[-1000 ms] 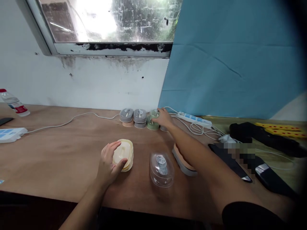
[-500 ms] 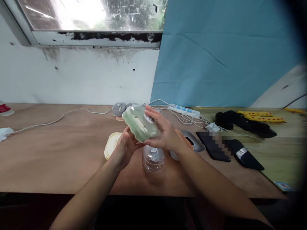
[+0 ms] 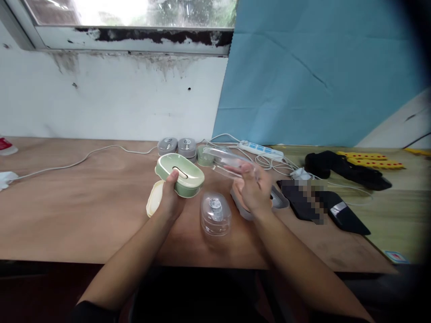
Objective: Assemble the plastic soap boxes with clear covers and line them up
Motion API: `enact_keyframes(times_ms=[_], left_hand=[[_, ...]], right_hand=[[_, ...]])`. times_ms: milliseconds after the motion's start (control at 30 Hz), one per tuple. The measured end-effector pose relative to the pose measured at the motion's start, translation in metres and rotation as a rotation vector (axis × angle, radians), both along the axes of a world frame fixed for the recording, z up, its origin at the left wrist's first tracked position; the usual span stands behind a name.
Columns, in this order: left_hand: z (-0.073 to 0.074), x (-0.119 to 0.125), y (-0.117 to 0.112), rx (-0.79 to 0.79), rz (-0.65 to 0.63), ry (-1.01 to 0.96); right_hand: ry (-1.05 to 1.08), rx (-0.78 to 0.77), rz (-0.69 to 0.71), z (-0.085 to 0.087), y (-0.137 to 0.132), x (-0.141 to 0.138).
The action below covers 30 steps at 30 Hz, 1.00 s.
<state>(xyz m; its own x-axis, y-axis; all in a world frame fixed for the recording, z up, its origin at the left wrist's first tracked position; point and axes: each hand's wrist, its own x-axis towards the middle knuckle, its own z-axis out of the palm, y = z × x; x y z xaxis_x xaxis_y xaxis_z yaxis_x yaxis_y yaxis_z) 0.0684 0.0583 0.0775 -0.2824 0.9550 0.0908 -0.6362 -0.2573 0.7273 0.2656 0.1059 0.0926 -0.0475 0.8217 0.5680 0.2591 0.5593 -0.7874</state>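
Note:
My left hand grips a green soap dish above the table, its thumb on the cream insert in the middle. The dish is tilted and its top is uncovered. In my right hand is a clear plastic lid, somewhat smeared by motion, held apart from the dish. Between my forearms stand clear lids that look stacked, with a round label on top. A cream tray lies partly behind my left hand. Below my right hand, grey and orange dish parts are partly hidden.
Two grey soap boxes and a green one stand near the wall. A power strip with white cables lies at the back. To the right are dark flat items, a black strap and yellow strips.
The clear lid has come off the green soap dish. My right hand has carried it right, while my left hand has lowered the dish slightly to the left.

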Motion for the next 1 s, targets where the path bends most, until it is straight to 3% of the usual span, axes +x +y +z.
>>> enact_keyframes(times_ms=[133, 400, 633, 867, 1000], left_hand=[[-0.002, -0.005, 0.003, 0.084, 0.194, 0.085], [-0.012, -0.005, 0.005, 0.039, 0.218, 0.074], [-0.016, -0.004, 0.004, 0.030, 0.183, 0.106], [-0.013, -0.003, 0.002, 0.042, 0.159, 0.118], [-0.014, -0.003, 0.002, 0.021, 0.172, 0.105]], right_hand=[[-0.275, 0.081, -0.149, -0.007, -0.013, 0.021], [-0.681, 0.291, 0.178, -0.053, -0.045, 0.020], [-0.893, 0.213, 0.259, -0.043, -0.049, 0.024], [-0.916, 0.260, 0.114, -0.054, -0.033, 0.019], [-0.951, 0.262, 0.119, -0.051, -0.030, 0.015]])
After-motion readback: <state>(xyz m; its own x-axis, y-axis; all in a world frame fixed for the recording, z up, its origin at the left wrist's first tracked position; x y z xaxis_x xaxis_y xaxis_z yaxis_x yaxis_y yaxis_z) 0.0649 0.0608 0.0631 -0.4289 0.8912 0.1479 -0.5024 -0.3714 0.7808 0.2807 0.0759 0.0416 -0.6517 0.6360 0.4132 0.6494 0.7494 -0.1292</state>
